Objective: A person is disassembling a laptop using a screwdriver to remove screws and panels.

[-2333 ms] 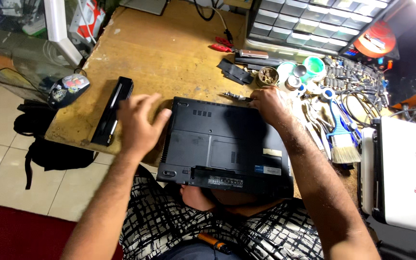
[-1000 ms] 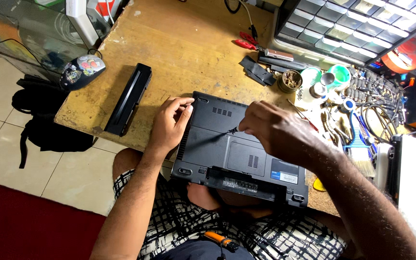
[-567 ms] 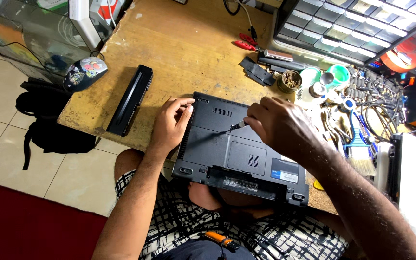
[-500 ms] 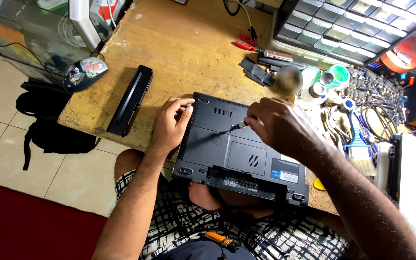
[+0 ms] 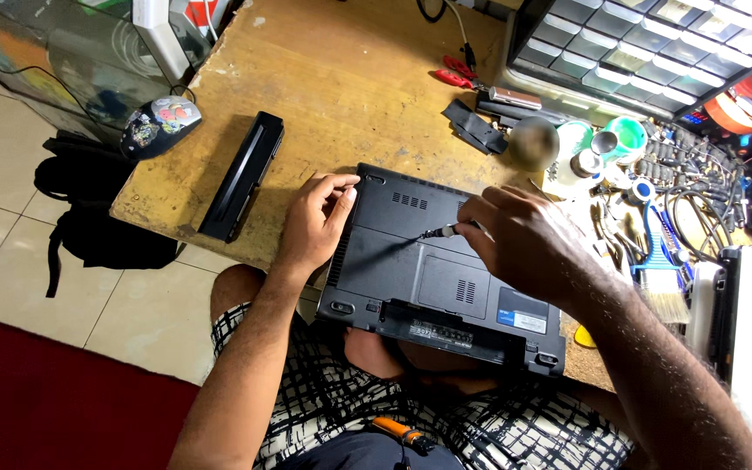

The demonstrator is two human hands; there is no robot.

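Laptop (image 5: 433, 261) flipped belly-up on the wooden bench (image 5: 341, 78), near edge hanging over our lap. Our left hand (image 5: 315, 222) rests on its left rim with the fingers curled loosely, not clamped on anything we can make out. Our right hand (image 5: 524, 239) is pinched shut around a small screwdriver (image 5: 439, 231), whose tip touches the bottom cover roughly between the two hands. So the hands sit apart, each on its own side of the case.

Left of the left hand, well clear, lies a long black battery pack (image 5: 241, 174), and further out a painted mouse (image 5: 160, 124) at the bench corner. Beyond the right hand it gets messy: red-handled pliers (image 5: 454, 71), a black strap-like piece (image 5: 474, 126), green tubs (image 5: 628, 135), a parts drawer cabinet (image 5: 646, 43). Just right of that wrist are a blue-handled brush (image 5: 661, 274) and a tangle of cables (image 5: 698, 200). Nothing lies on the laptop cover itself except the hands and tool. A black backpack (image 5: 89, 218) sits on the floor below the left elbow.
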